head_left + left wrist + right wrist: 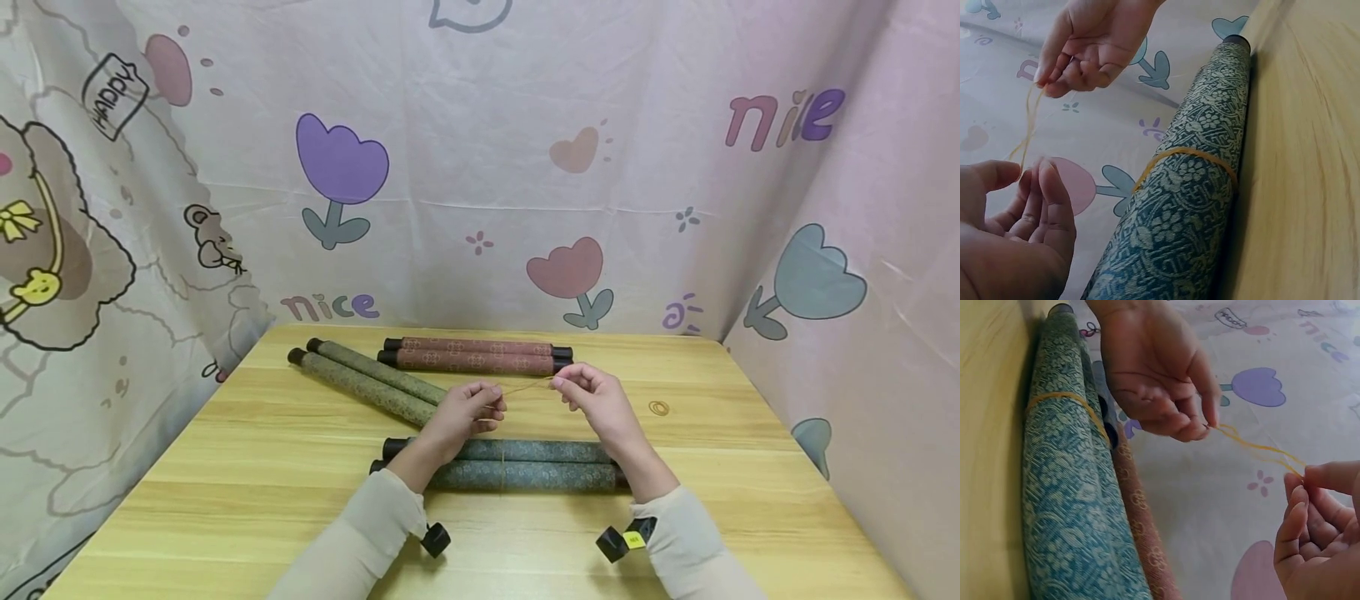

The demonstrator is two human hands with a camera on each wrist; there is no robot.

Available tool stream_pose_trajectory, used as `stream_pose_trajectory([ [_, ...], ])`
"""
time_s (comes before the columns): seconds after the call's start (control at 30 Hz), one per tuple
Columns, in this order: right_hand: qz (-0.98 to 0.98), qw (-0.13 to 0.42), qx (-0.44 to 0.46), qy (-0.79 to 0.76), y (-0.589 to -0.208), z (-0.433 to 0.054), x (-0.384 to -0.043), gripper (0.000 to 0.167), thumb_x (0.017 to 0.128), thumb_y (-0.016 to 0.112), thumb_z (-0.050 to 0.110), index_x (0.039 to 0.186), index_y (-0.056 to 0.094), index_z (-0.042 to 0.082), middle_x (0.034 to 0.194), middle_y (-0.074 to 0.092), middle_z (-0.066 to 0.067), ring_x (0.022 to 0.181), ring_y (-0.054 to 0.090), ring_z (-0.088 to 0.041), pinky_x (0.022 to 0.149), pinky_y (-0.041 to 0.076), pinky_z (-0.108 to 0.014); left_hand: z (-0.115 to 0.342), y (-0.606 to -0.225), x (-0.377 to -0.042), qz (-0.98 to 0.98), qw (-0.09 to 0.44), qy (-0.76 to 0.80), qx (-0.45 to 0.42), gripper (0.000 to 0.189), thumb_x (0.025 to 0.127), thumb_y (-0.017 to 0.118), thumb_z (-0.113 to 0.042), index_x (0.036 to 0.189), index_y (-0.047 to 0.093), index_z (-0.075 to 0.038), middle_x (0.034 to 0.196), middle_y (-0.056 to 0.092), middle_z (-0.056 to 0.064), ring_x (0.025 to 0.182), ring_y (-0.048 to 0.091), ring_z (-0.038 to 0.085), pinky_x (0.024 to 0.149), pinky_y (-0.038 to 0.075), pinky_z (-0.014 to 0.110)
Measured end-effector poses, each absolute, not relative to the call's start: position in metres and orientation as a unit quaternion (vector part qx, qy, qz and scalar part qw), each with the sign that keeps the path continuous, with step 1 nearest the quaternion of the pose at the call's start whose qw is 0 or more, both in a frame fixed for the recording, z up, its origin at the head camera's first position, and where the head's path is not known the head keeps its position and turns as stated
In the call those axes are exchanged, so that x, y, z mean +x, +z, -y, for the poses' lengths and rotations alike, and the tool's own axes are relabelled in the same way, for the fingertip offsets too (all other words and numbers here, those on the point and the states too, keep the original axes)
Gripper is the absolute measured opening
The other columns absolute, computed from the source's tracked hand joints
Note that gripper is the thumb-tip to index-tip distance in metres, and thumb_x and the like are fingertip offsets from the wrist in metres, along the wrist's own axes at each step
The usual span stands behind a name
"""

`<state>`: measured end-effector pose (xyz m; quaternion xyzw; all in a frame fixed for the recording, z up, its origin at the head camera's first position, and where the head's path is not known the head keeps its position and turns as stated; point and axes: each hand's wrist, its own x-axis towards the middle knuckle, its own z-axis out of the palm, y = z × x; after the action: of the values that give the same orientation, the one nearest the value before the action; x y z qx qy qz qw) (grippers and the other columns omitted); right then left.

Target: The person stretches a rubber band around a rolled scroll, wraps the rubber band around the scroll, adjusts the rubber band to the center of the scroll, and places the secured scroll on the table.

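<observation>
A thin yellow rubber band (1260, 447) is stretched between both hands. My left hand (463, 414) pinches one end of it between thumb and fingertips, and my right hand (602, 406) pinches the other. Below the hands lies a pair of blue patterned scrolls (551, 475) with dark end knobs, side by side. Another rubber band (1191, 152) wraps around their middle. Two green scrolls (367, 392) lie slanted on the left, their near ends hidden behind my left hand.
Toward the back of the wooden table (247, 483) lie two red-brown scrolls (476, 358), side by side. A small pile of loose rubber bands (659, 407) sits to the right of my right hand. A printed curtain (465, 167) hangs behind and along both sides.
</observation>
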<state>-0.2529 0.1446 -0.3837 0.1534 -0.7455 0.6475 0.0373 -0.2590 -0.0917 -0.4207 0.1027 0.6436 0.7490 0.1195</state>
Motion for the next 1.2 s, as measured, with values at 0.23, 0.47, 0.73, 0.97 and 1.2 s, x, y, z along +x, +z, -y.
stream_pose_trajectory([
  [0.23, 0.796, 0.057, 0.156, 0.582, -0.378, -0.145, -0.249, 0.018, 0.096, 0.065, 0.021, 0.100, 0.068, 0.003, 0.082, 0.061, -0.007, 0.072, 0.055, -0.020, 0.063, 0.049, -0.027, 0.096, -0.417, -0.257, -0.650, 0.123, 0.743, 0.106, 0.023, 0.100, 0.059, -0.027, 0.105, 0.060, -0.005, 0.097, 0.061, 0.008, 0.085, 0.062, 0.021, 0.078, 0.055, 0.035],
  [0.47, 0.834, 0.068, 0.175, 0.519, -0.375, -0.141, -0.252, 0.016, 0.096, 0.066, 0.022, 0.098, 0.069, 0.006, 0.084, 0.066, -0.009, 0.072, 0.056, -0.021, 0.059, 0.045, -0.028, 0.090, -0.410, -0.256, -0.701, 0.103, 0.693, 0.133, 0.033, 0.098, 0.062, -0.032, 0.116, 0.060, -0.005, 0.115, 0.059, 0.019, 0.106, 0.056, 0.039, 0.091, 0.051, 0.051],
  [0.73, 0.865, 0.059, 0.206, 0.453, -0.366, -0.137, -0.256, 0.015, 0.097, 0.064, 0.024, 0.100, 0.070, 0.011, 0.089, 0.068, -0.005, 0.076, 0.056, -0.019, 0.062, 0.045, -0.034, 0.068, -0.396, -0.260, -0.775, 0.076, 0.598, 0.189, 0.042, 0.090, 0.071, -0.038, 0.122, 0.065, -0.011, 0.119, 0.062, 0.003, 0.100, 0.063, 0.029, 0.085, 0.053, 0.052],
  [0.97, 0.855, 0.031, 0.218, 0.469, -0.355, -0.144, -0.256, 0.012, 0.097, 0.064, 0.020, 0.098, 0.068, 0.009, 0.082, 0.063, -0.007, 0.073, 0.053, -0.024, 0.061, 0.043, -0.031, 0.063, -0.393, -0.262, -0.809, 0.061, 0.547, 0.207, 0.010, 0.094, 0.068, -0.026, 0.099, 0.069, -0.017, 0.095, 0.066, 0.002, 0.085, 0.063, 0.027, 0.071, 0.053, 0.044],
  [1.2, 0.854, 0.011, 0.218, 0.472, -0.343, -0.155, -0.259, 0.015, 0.099, 0.061, 0.020, 0.099, 0.064, 0.005, 0.089, 0.068, -0.011, 0.077, 0.059, -0.025, 0.067, 0.051, -0.035, 0.072, -0.396, -0.265, -0.833, 0.051, 0.505, 0.218, 0.005, 0.095, 0.067, -0.017, 0.094, 0.065, -0.013, 0.087, 0.062, -0.002, 0.077, 0.057, 0.014, 0.063, 0.047, 0.029],
])
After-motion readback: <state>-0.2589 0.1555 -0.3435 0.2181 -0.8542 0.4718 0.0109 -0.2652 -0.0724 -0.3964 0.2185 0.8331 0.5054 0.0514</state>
